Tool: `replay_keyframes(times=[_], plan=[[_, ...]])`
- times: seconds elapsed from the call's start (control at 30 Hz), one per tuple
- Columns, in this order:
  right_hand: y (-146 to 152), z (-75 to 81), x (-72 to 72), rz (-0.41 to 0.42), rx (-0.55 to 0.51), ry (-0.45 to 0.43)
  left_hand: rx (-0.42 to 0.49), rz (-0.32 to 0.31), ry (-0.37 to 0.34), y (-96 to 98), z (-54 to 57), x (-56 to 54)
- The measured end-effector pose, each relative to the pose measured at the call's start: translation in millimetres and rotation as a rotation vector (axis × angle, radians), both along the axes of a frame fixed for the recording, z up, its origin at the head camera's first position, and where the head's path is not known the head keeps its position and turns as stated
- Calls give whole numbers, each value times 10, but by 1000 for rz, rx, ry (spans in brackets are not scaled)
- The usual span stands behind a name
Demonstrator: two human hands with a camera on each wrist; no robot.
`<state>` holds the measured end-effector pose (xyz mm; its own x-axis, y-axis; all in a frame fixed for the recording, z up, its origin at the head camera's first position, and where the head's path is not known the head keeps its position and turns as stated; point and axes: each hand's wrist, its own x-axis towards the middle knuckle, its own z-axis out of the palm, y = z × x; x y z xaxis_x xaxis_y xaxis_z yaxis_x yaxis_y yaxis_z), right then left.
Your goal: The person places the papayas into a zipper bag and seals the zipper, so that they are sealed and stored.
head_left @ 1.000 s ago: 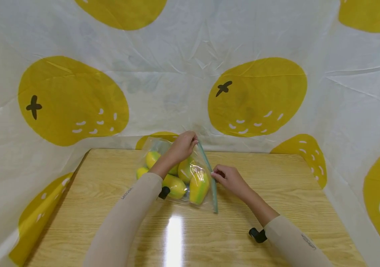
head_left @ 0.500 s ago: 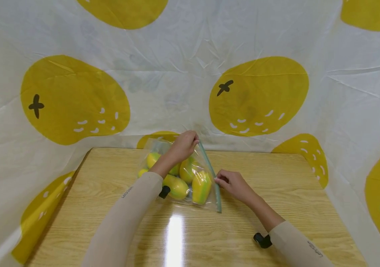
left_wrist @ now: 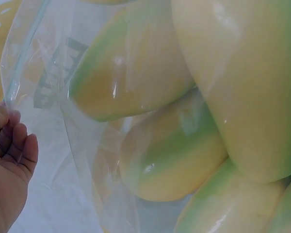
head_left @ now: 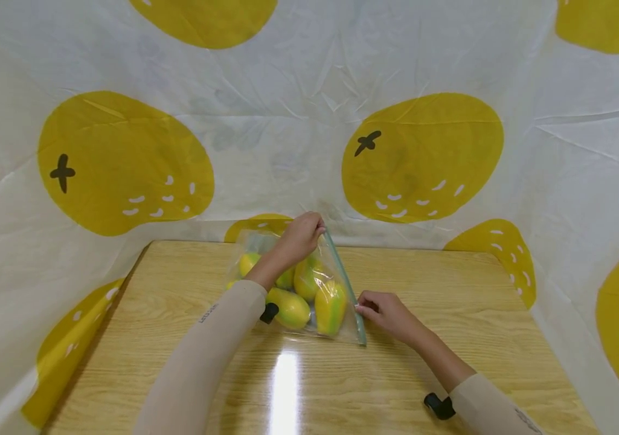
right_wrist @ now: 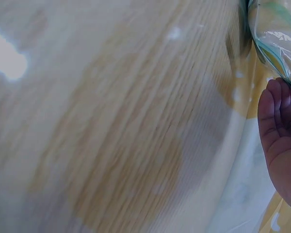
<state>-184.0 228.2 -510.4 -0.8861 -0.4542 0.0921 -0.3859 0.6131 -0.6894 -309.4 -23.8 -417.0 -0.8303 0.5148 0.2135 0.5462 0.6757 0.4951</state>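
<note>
A clear zip bag [head_left: 309, 284] with a green seal strip [head_left: 344, 284] lies on the wooden table [head_left: 450, 314], holding several yellow-green mangoes [head_left: 331, 305]. My left hand [head_left: 301, 235] pinches the far end of the seal strip. My right hand [head_left: 388, 311] pinches the strip near its close end. In the left wrist view the mangoes [left_wrist: 184, 121] fill the frame behind the clear plastic, and my left hand [left_wrist: 9, 165] grips the bag's edge. The right wrist view shows my right hand's fingertips [right_wrist: 281, 121] on the bag's seal [right_wrist: 271, 53].
A white sheet printed with big yellow fruit shapes [head_left: 418, 157] walls in the table on three sides. Bare tabletop with a bright glare [head_left: 284, 386] lies in front of the bag.
My right hand has slid along the seal strip toward me, from its middle to near its close end. The left hand has stayed at the far end.
</note>
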Motion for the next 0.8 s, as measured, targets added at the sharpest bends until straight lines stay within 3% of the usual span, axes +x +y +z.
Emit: replay_keyframes(times=[0.23,0.53,0.8], plan=[[66,-15,85,4,41,-50,1,8,9,0,7,-2],[190,-101,182,73,46,-115,29,17,-16,15,15,-34],[275,-125,243,109,29,-181,7,27,11,-1,14,-54]])
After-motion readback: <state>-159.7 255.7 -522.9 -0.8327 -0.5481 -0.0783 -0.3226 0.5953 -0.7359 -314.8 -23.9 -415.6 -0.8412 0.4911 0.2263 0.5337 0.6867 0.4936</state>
